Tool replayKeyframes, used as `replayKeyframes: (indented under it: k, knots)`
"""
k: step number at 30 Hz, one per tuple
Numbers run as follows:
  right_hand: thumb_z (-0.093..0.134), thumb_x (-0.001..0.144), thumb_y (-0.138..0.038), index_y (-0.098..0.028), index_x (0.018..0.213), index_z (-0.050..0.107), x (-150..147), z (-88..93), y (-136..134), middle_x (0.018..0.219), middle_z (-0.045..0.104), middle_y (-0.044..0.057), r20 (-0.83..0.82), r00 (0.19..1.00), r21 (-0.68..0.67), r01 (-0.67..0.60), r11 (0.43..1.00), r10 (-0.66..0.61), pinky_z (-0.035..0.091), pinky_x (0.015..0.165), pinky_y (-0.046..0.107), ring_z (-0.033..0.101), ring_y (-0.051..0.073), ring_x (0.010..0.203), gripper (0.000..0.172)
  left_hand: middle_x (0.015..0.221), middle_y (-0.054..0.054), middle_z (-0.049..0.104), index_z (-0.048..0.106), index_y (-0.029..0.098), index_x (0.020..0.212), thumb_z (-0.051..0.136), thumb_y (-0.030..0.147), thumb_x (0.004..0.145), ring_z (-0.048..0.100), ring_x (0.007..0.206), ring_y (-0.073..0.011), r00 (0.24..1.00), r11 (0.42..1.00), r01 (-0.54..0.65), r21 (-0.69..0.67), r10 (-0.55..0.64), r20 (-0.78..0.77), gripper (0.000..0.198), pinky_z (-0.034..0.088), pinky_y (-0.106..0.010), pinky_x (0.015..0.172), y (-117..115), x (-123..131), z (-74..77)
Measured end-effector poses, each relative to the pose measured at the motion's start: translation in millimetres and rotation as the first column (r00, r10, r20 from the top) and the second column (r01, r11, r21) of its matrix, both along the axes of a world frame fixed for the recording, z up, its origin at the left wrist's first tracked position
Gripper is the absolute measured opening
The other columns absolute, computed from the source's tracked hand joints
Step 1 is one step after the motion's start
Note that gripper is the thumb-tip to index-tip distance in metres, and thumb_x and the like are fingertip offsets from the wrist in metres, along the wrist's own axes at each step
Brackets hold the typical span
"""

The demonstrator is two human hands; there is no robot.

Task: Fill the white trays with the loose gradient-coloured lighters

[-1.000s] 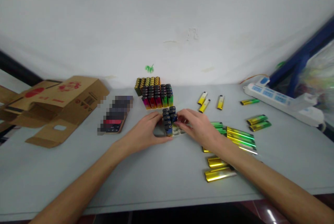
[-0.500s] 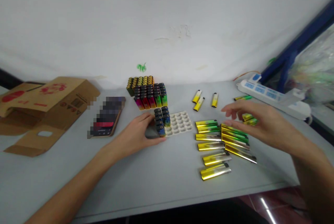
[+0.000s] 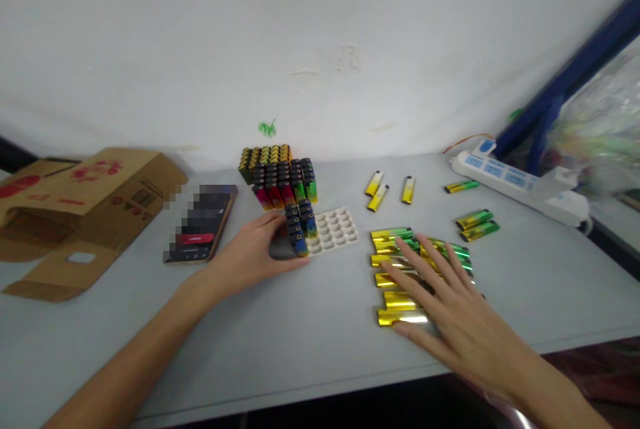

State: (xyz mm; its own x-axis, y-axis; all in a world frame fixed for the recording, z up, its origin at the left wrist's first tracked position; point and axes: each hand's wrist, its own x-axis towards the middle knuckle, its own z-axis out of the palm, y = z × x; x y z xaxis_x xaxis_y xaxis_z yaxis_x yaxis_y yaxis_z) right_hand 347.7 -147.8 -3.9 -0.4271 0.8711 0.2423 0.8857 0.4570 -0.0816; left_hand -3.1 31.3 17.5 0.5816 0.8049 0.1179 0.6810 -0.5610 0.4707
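Observation:
My left hand [image 3: 245, 252] curves round the left end of a white tray [image 3: 334, 234] with round hollows, its thumb at the front corner and its fingers at the back. Two rows of blue lighters [image 3: 296, 232] with black tops stand upright in the hollows beside that hand. My right hand [image 3: 450, 302] is open, palm down with fingers spread, over a group of lighters lying flat. Those are shiny yellow lighters [image 3: 395, 300], some fading to silver and others to green. The hand covers part of them, and its fingertips appear to touch several.
Behind the tray stand blocks of upright lighters [image 3: 283, 182]. More lighters [image 3: 379, 197] lie loose at the back, and green-yellow ones [image 3: 477, 223] lie to the right. A phone [image 3: 203, 225] and a cardboard box [image 3: 100, 209] are on the left; a white power strip [image 3: 520, 187] is back right.
My right hand has come down and towards me, from above the right-hand lighters to lie spread over the group. My left hand stays at the tray. The view has shifted slightly.

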Motion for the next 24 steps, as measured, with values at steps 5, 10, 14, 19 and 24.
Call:
replayKeyframes:
  k: [5,10,14,19,24]
  knots:
    - [0.059,0.110,-0.058,-0.038,0.178,0.029,4,-2.3,26,0.181,0.039,0.007,0.013,1.000,-0.016,-0.007,1.000,0.008,0.030,0.132,0.076,0.028,0.040,0.170,0.077,0.121,-0.016,0.077,0.075,0.018,0.118,0.080,0.067,0.083,0.075,0.111,-0.0381,0.999,1.000,-0.012,-0.023,0.012,-0.032,0.061,0.065,-0.051,0.097,2,-4,6.7]
    - [0.057,0.111,-0.058,-0.035,0.176,0.034,8,-1.8,50,0.181,0.039,0.010,-0.005,1.000,-0.042,-0.018,0.999,0.018,0.029,0.134,0.072,0.030,0.037,0.170,0.072,0.123,-0.016,0.077,0.075,0.017,0.120,0.081,0.068,0.082,0.075,0.113,-0.0385,0.999,0.999,-0.031,-0.032,0.030,-0.045,0.064,0.064,-0.051,0.102,4,-6,8.4]
    - [0.057,0.111,-0.058,-0.032,0.173,0.041,7,-0.8,65,0.180,0.041,0.012,-0.040,0.999,-0.065,-0.030,0.997,0.028,0.027,0.135,0.071,0.029,0.037,0.170,0.069,0.120,-0.015,0.078,0.075,0.017,0.119,0.080,0.071,0.081,0.075,0.110,-0.0372,0.997,0.998,-0.044,-0.033,0.042,-0.065,0.066,0.065,-0.049,0.100,4,-5,8.3]
    - [0.050,0.115,-0.042,-0.032,0.171,0.042,30,20.9,74,0.180,0.041,0.013,-0.143,0.990,-0.008,0.013,1.000,-0.014,0.023,0.135,0.075,0.037,0.036,0.167,0.057,0.125,-0.016,0.076,0.074,0.018,0.120,0.079,0.071,0.082,0.075,0.113,-0.0380,0.998,0.999,-0.035,-0.038,0.033,-0.048,0.065,0.064,-0.050,0.104,5,-7,6.4]
    - [0.048,0.110,-0.024,-0.027,0.148,0.067,115,27.7,73,0.151,0.071,0.014,-0.160,0.980,0.108,0.141,0.984,-0.123,0.054,0.123,0.058,0.068,0.035,0.142,0.043,0.132,-0.017,0.075,0.074,0.016,0.125,0.078,0.069,0.083,0.073,0.121,-0.0391,0.998,0.998,-0.036,-0.050,0.033,-0.058,0.067,0.061,-0.053,0.111,5,-8,5.6]
